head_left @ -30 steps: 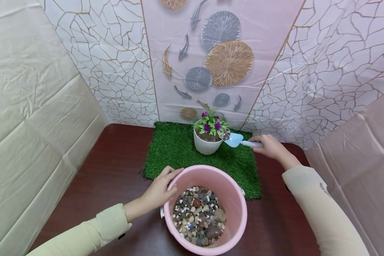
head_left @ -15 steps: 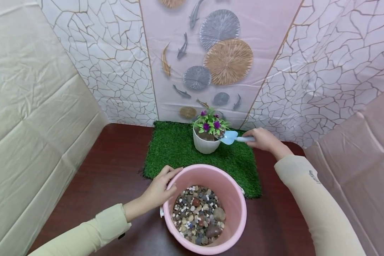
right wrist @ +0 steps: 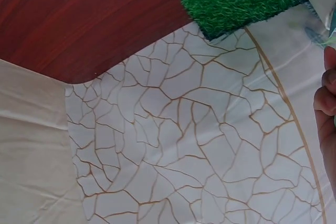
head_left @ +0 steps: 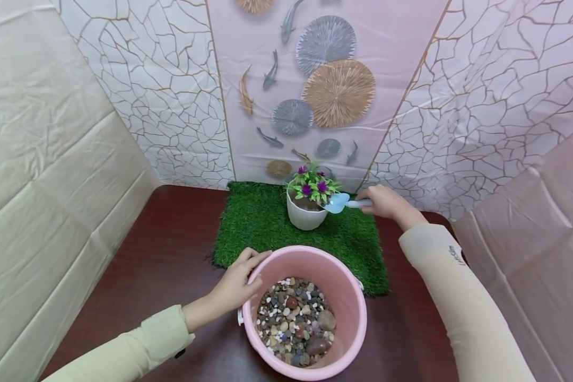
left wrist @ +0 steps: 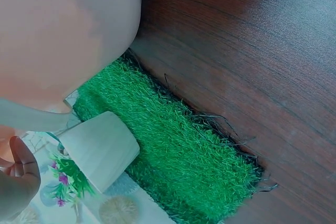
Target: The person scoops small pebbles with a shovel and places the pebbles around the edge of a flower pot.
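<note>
My right hand (head_left: 383,201) grips the handle of a light-blue trowel (head_left: 337,203), whose blade tips over the right rim of a white flowerpot (head_left: 305,217). In the pot grows a leafy plant with purple flowers (head_left: 322,187) above brown soil; the blade's tip is hidden among the leaves. A pink bucket (head_left: 359,331) stands nearer, holding pebbles (head_left: 293,318) of mixed colours and sizes. My left hand (head_left: 239,280) holds the bucket's rim on its left side, thumb toward the inside. The left wrist view shows the pot (left wrist: 102,148) past the bucket wall (left wrist: 58,35).
Under the pot lies a green artificial-grass mat (head_left: 253,217) on a dark red-brown table (head_left: 181,228). Patterned cloth (head_left: 181,106) hangs behind the table, with beige cloth (head_left: 62,159) at the left side. A white handle fitting (head_left: 240,317) sticks out from the bucket.
My right hand has moved left with the trowel, bringing its blade over the pot rim and tilting it. Pebbles seen on the blade earlier no longer show there. The left hand has stayed put.
</note>
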A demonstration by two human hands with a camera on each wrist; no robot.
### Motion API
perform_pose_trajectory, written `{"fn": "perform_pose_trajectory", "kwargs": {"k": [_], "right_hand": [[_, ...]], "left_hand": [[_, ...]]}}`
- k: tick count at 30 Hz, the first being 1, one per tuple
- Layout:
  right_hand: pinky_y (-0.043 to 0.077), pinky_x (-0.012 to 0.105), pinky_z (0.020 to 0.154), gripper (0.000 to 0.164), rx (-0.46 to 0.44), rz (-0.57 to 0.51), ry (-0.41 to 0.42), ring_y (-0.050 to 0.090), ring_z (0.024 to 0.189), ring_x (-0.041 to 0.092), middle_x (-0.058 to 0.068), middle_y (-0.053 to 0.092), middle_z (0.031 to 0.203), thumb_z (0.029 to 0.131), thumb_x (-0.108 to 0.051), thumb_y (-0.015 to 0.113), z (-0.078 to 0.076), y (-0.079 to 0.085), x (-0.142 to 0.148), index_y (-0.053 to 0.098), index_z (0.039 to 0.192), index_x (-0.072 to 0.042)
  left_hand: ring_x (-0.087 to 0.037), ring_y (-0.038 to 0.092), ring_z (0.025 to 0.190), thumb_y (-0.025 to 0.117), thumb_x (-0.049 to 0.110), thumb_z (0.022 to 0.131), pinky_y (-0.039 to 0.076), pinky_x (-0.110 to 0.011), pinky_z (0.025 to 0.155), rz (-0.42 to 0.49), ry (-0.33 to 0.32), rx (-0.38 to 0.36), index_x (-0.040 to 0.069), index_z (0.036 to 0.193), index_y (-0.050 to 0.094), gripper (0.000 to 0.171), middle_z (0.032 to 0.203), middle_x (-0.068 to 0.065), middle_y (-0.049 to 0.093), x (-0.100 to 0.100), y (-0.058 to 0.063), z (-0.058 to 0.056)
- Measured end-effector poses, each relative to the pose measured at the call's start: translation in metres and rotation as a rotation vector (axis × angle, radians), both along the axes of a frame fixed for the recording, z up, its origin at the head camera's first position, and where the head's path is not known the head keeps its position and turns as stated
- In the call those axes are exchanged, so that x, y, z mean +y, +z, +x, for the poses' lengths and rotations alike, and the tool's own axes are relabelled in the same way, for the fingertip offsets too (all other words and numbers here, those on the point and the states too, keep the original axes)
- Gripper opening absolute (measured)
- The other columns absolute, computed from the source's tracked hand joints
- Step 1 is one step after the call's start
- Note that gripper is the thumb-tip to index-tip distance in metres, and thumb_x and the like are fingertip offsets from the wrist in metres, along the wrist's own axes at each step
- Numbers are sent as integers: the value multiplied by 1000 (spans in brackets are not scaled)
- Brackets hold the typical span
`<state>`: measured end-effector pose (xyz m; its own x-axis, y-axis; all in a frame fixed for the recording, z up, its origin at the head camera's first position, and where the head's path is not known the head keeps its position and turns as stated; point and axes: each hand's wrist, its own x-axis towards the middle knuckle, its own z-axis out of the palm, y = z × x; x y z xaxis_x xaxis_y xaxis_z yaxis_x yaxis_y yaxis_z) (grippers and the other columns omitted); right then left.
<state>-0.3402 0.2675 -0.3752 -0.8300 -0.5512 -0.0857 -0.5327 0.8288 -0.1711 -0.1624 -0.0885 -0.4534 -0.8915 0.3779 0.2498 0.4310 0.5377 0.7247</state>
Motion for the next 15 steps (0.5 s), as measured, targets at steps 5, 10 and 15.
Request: {"fn": "perform_pose_trajectory", "kwargs": {"k": [5, 10, 15], "right_hand": [[48, 39, 67, 20, 30, 40, 4, 60, 71, 22, 15, 70, 91, 82, -4, 63, -1, 6, -7, 71, 99, 2], [48, 40, 68, 21, 20, 87, 2, 58, 70, 22, 15, 70, 91, 82, -5, 64, -2, 9, -11, 70, 101, 2], [50, 42, 71, 23, 19, 115, -23, 62, 76, 25, 15, 70, 94, 82, -8, 67, -4, 11, -12, 69, 103, 0]], "left_hand": [[-7, 45, 75, 59, -1, 79, 44, -21, 65, 4, 1, 8, 4, 135, 50, 58, 105, -6, 51, 0, 0, -1], [-7, 47, 76, 59, -1, 79, 45, -21, 66, 0, -5, 13, 3, 135, 50, 57, 106, -6, 51, 0, -1, -1], [-8, 47, 76, 59, -1, 78, 45, -21, 66, -3, 1, 17, 3, 135, 50, 58, 106, -6, 51, 0, -2, -1]]}}
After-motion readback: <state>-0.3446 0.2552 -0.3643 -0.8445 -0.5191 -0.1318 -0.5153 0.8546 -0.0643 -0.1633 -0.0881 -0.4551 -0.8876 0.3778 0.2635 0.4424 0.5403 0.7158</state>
